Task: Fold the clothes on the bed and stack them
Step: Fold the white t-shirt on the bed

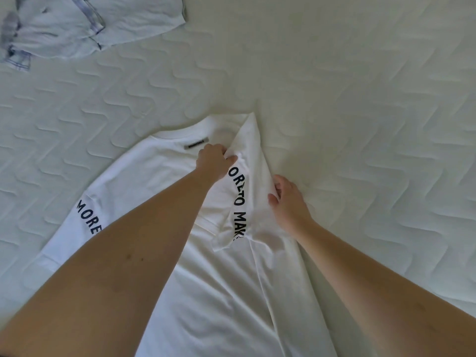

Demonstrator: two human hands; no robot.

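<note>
A white T-shirt (159, 176) with dark lettering on its sleeves lies flat on the bed, collar away from me. Its right sleeve (247, 191) is folded inward over the body. My left hand (213, 161) pinches that sleeve's upper edge just right of the collar label. My right hand (287, 202) grips the sleeve's outer fold at the shirt's right side, thumb on top. The left sleeve (87, 215) lies spread out flat.
A pale blue denim garment (77, 24) lies folded at the far left corner. The quilted white mattress (360, 99) stretches around the shirt, to the right and beyond it.
</note>
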